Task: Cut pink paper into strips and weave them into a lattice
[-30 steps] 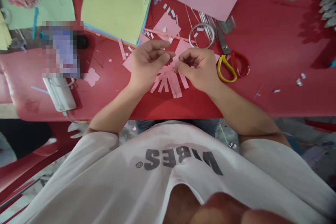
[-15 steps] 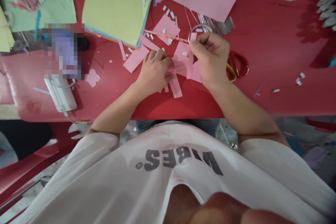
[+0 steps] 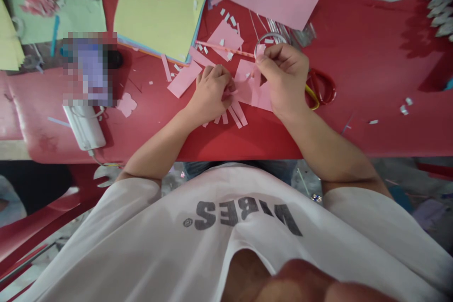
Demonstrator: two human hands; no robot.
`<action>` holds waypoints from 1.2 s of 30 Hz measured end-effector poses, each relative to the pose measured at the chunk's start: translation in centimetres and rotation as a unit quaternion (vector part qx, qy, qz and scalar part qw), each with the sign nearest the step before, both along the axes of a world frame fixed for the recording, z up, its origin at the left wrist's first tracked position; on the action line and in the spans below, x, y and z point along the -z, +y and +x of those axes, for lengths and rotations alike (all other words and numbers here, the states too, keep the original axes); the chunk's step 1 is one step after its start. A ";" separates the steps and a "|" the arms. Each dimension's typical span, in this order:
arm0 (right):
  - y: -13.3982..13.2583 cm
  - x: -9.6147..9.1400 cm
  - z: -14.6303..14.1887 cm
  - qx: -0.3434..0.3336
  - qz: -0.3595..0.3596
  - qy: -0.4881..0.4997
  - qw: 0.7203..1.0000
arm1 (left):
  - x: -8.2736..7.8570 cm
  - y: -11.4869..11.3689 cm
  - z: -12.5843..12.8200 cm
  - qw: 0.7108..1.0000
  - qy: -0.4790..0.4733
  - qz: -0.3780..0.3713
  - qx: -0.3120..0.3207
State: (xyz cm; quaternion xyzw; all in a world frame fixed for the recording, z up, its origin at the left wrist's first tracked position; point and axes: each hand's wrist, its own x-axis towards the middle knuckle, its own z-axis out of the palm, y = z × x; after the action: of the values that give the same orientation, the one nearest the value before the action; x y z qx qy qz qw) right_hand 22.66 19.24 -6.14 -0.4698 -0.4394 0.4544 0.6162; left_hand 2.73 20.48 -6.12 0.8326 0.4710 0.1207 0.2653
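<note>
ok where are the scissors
In the head view, the scissors lie on the red table, just right of the right hand, which partly covers them.

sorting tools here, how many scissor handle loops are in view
2: a red loop to the right of the right hand, and a yellow loop between them, partly hidden by that hand. Others could lie under paper.

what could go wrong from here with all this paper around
The fringed pink paper at the left hand has narrow strips that could crease or tear if pressed hard. The scissors lie partly hidden behind the right hand, so a careless sweep might knock them. The right hand's pink strip overlaps other pink pieces and could get mixed up.
</note>
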 end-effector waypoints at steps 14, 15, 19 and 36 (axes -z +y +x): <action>-0.4 -2.4 0.9 0.007 0.043 -0.028 0.999 | 1.7 1.5 -0.5 0.928 -0.354 -0.055 -0.105; -0.5 -2.6 0.9 -0.006 0.033 -0.023 0.999 | 1.8 1.7 -0.6 0.925 -0.357 -0.061 -0.111; -0.4 -3.1 1.0 -0.082 0.003 -0.006 0.997 | 1.7 2.1 -1.1 0.926 -0.354 -0.063 -0.113; 0.3 -0.5 1.0 -0.122 -0.061 -0.070 0.988 | 1.3 1.9 -1.4 0.898 -0.430 -0.021 -0.095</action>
State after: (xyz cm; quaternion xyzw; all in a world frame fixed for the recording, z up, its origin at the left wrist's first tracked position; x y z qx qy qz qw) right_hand 23.71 19.53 -5.61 -0.4800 -0.5068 0.5181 0.4944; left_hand 1.35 22.41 -7.42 0.6453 0.3905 0.4812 0.4467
